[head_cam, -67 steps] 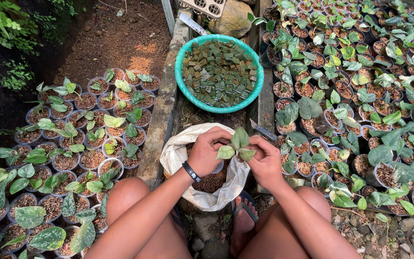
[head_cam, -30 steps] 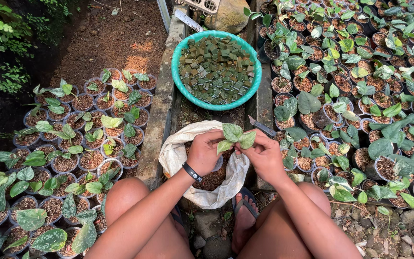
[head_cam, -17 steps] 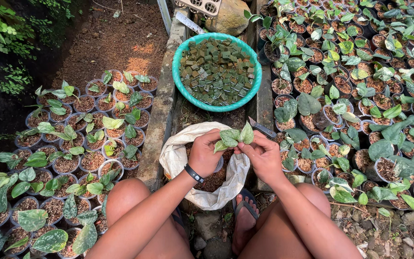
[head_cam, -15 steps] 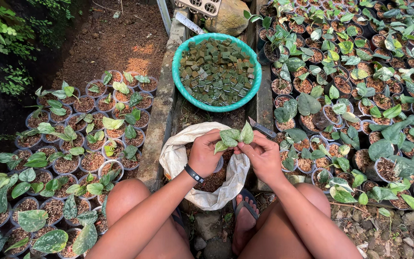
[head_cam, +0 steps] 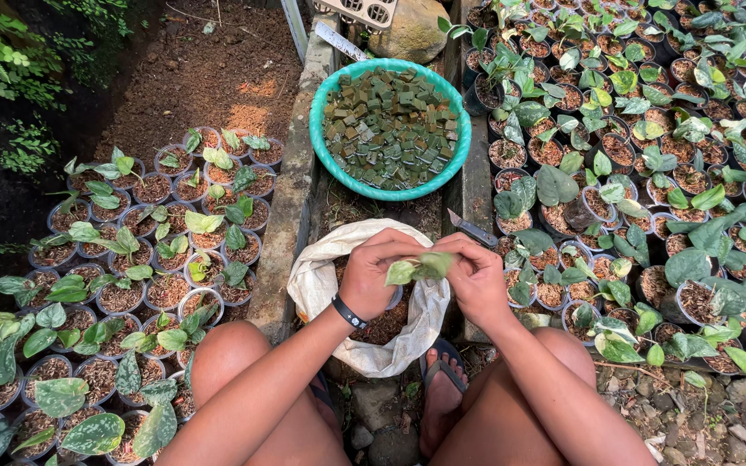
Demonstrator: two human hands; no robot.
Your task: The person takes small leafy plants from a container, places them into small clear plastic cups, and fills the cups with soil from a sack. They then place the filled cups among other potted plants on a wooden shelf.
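Observation:
My left hand (head_cam: 379,274) and my right hand (head_cam: 475,276) meet over an open white sack (head_cam: 321,280) of brown potting mix. Together they grip a small leafy cutting (head_cam: 418,268) with pale green leaves sticking out between the fingers. A small pot seems to sit under the left fingers, mostly hidden. A black band circles my left wrist. My bare knees frame the sack from below.
A teal basin (head_cam: 317,142) of dark green cut pieces lies beyond the sack. Several small potted seedlings (head_cam: 157,250) stand at left, many more pots (head_cam: 649,173) at right. A grey-handled tool (head_cam: 473,229) lies by the sack. A stone (head_cam: 412,34) sits behind the basin.
The cutting's leaves stood upright above my hands before; now they are lower and tucked between my fingers, with both hands closed tighter together.

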